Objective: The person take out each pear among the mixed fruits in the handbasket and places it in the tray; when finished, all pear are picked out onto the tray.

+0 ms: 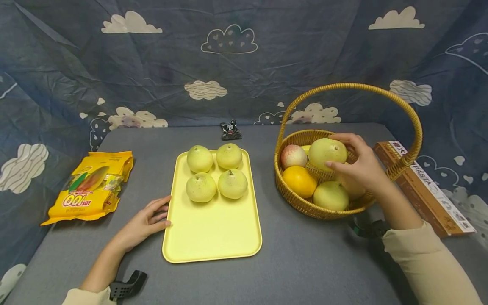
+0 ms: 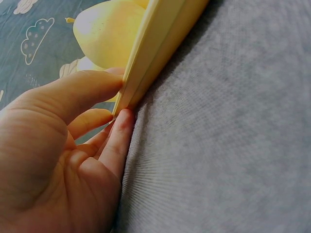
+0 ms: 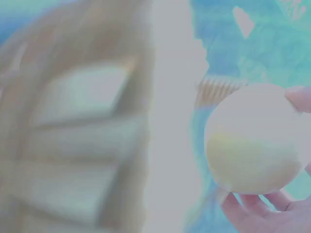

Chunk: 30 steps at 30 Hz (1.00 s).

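Observation:
My right hand (image 1: 358,163) grips a round pale green fruit (image 1: 322,154), like a small melon, inside the wicker basket (image 1: 305,206). In the right wrist view the same fruit (image 3: 252,145) sits between thumb and fingers. Fingertips of my left hand (image 1: 146,220) touch the left edge of a yellow tray (image 1: 213,237); the left wrist view shows thumb and fingers against its rim (image 2: 146,63). Several similar pale fruits (image 1: 201,187) lie on the tray's far half. Still in the basket are a pinkish peach-like fruit (image 1: 293,156), an orange-yellow fruit (image 1: 299,181) and another pale green one (image 1: 331,196).
A tall arched handle (image 1: 352,86) rises over the basket. Right of it lies a long brown and white pasta box (image 1: 427,190). A yellow candy bag (image 1: 89,186) lies at the left, and a small black packet (image 1: 230,130) behind the tray. Patterned cloth hangs at the back.

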Each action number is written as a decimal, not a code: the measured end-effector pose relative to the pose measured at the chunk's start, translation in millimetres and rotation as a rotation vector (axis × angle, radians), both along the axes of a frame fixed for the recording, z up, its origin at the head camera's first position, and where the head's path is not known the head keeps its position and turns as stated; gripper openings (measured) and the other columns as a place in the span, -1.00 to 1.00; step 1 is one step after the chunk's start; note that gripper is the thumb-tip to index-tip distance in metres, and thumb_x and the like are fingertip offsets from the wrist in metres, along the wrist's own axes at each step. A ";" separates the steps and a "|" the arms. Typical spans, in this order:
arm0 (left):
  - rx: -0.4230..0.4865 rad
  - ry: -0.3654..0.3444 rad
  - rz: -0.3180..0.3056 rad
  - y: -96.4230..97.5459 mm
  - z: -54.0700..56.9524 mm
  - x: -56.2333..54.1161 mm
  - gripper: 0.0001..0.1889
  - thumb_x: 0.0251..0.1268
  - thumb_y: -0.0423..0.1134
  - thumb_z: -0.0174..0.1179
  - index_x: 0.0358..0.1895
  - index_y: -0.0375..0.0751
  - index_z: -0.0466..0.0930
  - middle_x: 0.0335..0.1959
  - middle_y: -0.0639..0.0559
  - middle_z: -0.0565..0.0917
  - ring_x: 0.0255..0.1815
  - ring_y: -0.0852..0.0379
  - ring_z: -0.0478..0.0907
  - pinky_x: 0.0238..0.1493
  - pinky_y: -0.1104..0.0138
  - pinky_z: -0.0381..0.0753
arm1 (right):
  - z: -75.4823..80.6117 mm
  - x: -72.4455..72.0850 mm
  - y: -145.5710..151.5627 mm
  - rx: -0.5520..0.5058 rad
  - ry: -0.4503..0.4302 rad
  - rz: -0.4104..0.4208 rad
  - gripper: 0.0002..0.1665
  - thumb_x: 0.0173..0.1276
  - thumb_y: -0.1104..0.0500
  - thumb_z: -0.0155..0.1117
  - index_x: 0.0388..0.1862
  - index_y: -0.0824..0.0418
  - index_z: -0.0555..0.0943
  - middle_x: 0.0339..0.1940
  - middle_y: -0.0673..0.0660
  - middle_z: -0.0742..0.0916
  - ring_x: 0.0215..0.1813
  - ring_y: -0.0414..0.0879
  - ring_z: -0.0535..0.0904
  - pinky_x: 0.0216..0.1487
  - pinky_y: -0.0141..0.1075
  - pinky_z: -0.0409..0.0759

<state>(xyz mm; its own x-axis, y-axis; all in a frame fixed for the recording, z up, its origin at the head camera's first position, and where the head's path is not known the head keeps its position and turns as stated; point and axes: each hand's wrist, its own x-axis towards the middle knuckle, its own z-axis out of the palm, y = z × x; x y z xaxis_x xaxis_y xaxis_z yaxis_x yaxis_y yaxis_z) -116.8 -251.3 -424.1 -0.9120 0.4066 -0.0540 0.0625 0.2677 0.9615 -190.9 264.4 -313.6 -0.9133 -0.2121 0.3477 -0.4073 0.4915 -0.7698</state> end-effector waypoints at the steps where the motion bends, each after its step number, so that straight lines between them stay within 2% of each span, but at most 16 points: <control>1: 0.000 0.000 0.001 -0.1 0.1 0.1 -0.24 0.17 -0.32 0.19 0.37 -0.36 -0.04 0.27 -0.31 0.04 0.20 -0.12 0.17 0.06 0.53 0.37 | 3.9 4.1 -5.9 -0.033 0.007 0.028 -0.30 -0.01 0.45 0.35 0.17 0.26 0.38 0.00 0.04 0.37 -0.03 -0.13 0.37 -0.19 -0.58 0.50; 4: -0.003 0.002 0.002 0.0 0.6 0.4 -0.24 0.17 -0.32 0.19 0.37 -0.36 -0.04 0.27 -0.31 0.04 0.19 -0.09 0.19 0.06 0.53 0.38 | 12.3 17.3 -27.1 -0.123 0.017 0.133 -0.30 -0.03 0.52 0.31 0.16 0.32 0.38 0.02 0.10 0.39 -0.03 -0.09 0.39 -0.13 -0.53 0.52; 7: 0.000 0.001 0.002 0.4 1.3 0.6 -0.24 0.17 -0.32 0.19 0.37 -0.35 -0.04 0.27 -0.31 0.04 0.19 -0.11 0.18 0.05 0.53 0.38 | 13.2 29.5 -51.3 -0.174 0.018 0.222 -0.30 -0.07 0.56 0.31 0.13 0.36 0.40 0.02 0.15 0.41 -0.03 -0.05 0.39 -0.11 -0.47 0.53; 10: 0.004 0.002 -0.002 0.8 1.5 0.7 -0.24 0.17 -0.33 0.19 0.37 -0.36 -0.04 0.27 -0.31 0.03 0.20 -0.15 0.17 0.06 0.52 0.38 | 6.7 39.4 -74.7 -0.170 -0.003 0.297 -0.30 -0.08 0.51 0.35 0.13 0.31 0.42 0.03 0.13 0.43 -0.04 -0.05 0.38 -0.09 -0.41 0.53; 14: 0.001 0.001 0.001 1.1 1.1 0.6 -0.24 0.17 -0.33 0.19 0.37 -0.36 -0.04 0.27 -0.31 0.04 0.20 -0.15 0.17 0.06 0.53 0.38 | -9.0 49.3 -106.8 -0.143 -0.090 0.391 -0.30 -0.06 0.39 0.42 0.13 0.21 0.44 0.00 0.09 0.44 -0.03 -0.04 0.37 -0.03 -0.29 0.53; 19: -0.009 0.009 0.002 1.4 0.1 0.1 -0.24 0.17 -0.32 0.19 0.37 -0.37 -0.04 0.27 -0.32 0.04 0.19 -0.13 0.18 0.05 0.52 0.38 | -31.8 59.0 -147.3 -0.091 -0.174 0.440 -0.29 -0.08 0.24 0.46 0.13 0.14 0.45 -0.10 0.07 0.45 -0.04 -0.06 0.35 -0.05 -0.21 0.52; 26: 0.000 0.008 -0.007 -0.1 0.3 0.2 -0.24 0.18 -0.33 0.18 0.37 -0.37 -0.05 0.27 -0.32 0.03 0.20 -0.17 0.16 0.06 0.52 0.38 | -55.7 67.2 -195.5 -0.098 -0.258 0.494 -0.29 -0.07 0.19 0.46 0.15 0.09 0.46 -0.05 0.06 0.41 0.01 -0.09 0.34 -0.03 -0.30 0.52; 30: 0.011 0.005 -0.013 -0.1 0.2 0.0 -0.24 0.18 -0.34 0.18 0.37 -0.37 -0.05 0.27 -0.32 0.03 0.20 -0.08 0.19 0.06 0.51 0.38 | -67.3 68.4 -213.6 -0.062 -0.280 0.495 -0.29 -0.05 0.16 0.45 0.15 0.11 0.46 -0.10 0.06 0.40 -0.05 -0.12 0.34 -0.06 -0.33 0.50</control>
<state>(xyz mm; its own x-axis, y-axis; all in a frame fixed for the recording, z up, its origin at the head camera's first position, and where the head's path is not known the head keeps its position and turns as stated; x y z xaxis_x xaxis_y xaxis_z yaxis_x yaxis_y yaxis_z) -116.8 -251.4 -423.9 -0.9069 0.4190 -0.0445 0.0712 0.2565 0.9639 -122.4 50.8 -381.0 -0.7696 -0.6246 0.1324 -0.3539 0.2446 -0.9028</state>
